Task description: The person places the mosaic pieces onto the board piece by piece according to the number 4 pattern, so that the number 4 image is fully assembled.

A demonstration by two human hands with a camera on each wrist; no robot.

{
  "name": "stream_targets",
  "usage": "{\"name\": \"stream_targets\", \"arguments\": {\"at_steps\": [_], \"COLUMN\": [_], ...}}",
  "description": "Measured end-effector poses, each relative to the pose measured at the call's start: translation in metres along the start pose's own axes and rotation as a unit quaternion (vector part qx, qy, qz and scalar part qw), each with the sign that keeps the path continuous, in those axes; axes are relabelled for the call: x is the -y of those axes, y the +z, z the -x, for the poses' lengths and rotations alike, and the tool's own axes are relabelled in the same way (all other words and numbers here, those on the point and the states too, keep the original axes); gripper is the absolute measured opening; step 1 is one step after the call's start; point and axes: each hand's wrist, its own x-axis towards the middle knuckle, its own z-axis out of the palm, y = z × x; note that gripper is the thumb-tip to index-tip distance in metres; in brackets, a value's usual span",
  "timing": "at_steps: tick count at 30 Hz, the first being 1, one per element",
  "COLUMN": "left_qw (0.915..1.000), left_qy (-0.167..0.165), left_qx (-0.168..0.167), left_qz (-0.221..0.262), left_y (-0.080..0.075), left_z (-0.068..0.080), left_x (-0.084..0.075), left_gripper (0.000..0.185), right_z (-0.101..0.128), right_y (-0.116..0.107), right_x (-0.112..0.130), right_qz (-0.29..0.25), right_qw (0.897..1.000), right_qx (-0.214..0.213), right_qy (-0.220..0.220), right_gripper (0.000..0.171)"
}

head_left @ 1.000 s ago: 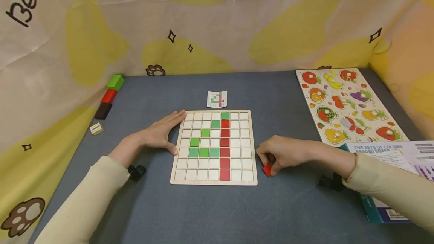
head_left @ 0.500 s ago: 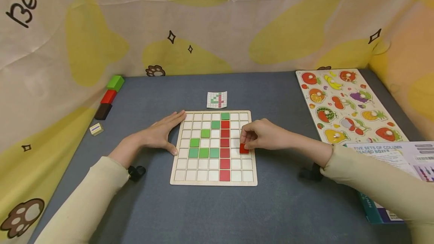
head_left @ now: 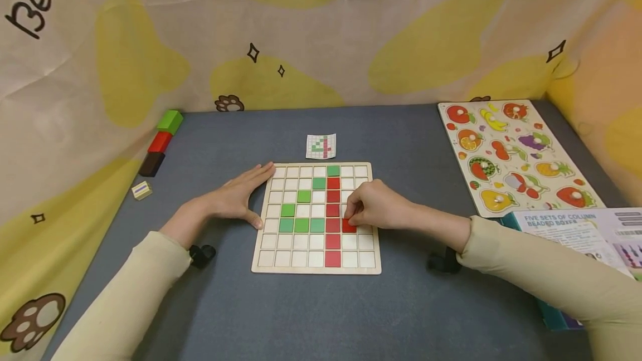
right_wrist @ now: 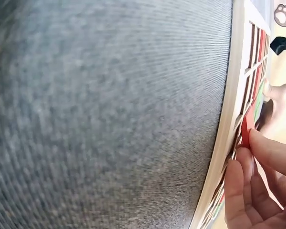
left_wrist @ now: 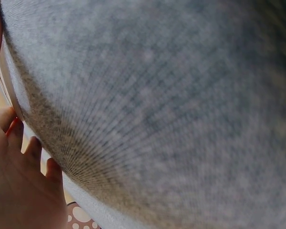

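Note:
A wooden grid board (head_left: 316, 269) lies on the grey table, with a red column of tiles (head_left: 332, 210) and green tiles (head_left: 301, 225) set among white ones. My right hand (head_left: 373, 205) pinches a red tile (head_left: 349, 227) at the board, just right of the red column; the right wrist view shows the red tile (right_wrist: 245, 131) edge-on between my fingertips (right_wrist: 264, 148) over the board's edge (right_wrist: 227, 119). My left hand (head_left: 236, 196) rests flat against the board's left edge, fingers straight. A small pattern card (head_left: 321, 146) lies beyond the board.
A fruit peg puzzle (head_left: 511, 155) lies at the right, with a printed box (head_left: 582, 227) nearer me. Green, red and dark blocks (head_left: 160, 141) and a small striped cube (head_left: 142, 190) sit at the left by the cloth wall.
My right hand picked up the red tile from the table beside the board and carried it left onto the board, down beside the red column. The left hand stayed put.

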Motion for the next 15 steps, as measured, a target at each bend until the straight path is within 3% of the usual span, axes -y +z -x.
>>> {"name": "stream_targets", "arguments": {"at_steps": [7,11,15], "left_qw": [1.0000,0.9999,0.9995], "left_qy": [0.004,0.004,0.002], "left_qx": [0.002,0.007,-0.009], "left_qz": [-0.002,0.014,0.031], "left_y": [0.000,0.000,0.000], "left_z": [0.001,0.003,0.001], "left_x": [0.002,0.001,-0.008], "left_gripper": [0.131,0.132,0.129], "right_z": [0.002,0.003,0.002], "right_y": [0.004,-0.005,-0.020], "right_x": [-0.003,-0.009,-0.024], "right_qz": [0.031,0.060,0.147], "right_qw": [0.999,0.997,0.982], "right_qx": [-0.020,-0.054,-0.121], "right_qy": [-0.014,-0.006,0.011], "right_gripper": [0.008,0.009,0.023]}}
